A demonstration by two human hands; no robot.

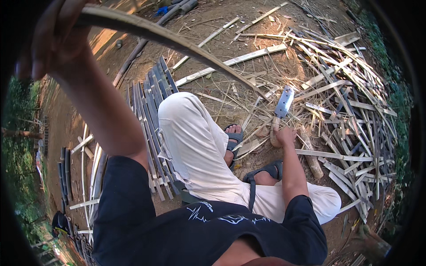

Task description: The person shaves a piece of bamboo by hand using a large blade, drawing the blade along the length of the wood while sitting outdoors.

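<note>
While left hand (pixel 62 44) holds bamboo strip (pixel 146 29) by its upper end, long axis slanting down-right, far tip near knife (pixel 284 102), right hand (pixel 286 135) clasps knife, pointing away from body.

You are wearing cream trousers (pixel 195 137) and a black shirt (pixel 177 239) patterned with white zigzags; beyond the trousers, a dark-spotted blade (pixel 284 101) is gleaming silver and strips (pixel 257 55) are showing pale yellow.

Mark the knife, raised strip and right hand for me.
Knife (pixel 283 104), head view: on the blade.
Raised strip (pixel 176 43), head view: about midway along it.
Right hand (pixel 286 135), head view: back of the hand.
</note>
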